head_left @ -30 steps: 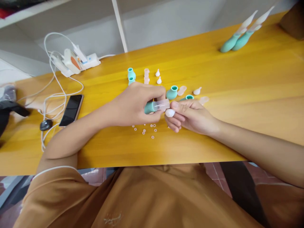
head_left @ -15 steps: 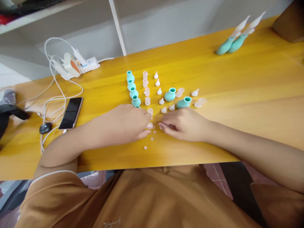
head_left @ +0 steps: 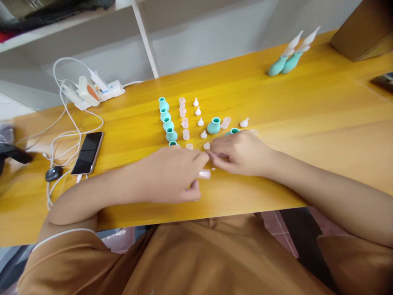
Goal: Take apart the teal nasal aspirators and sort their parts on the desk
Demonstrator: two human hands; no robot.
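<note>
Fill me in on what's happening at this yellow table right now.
A person in a brown top sits at the wooden table with both hands low over small parts. The left hand holds a small clear tube; the right hand pinches something tiny beside it, too small to tell. Behind them stand rows of teal bulbs, clear tubes and white tips. Two assembled pieces lie at the far edge, a phone to the left.
</note>
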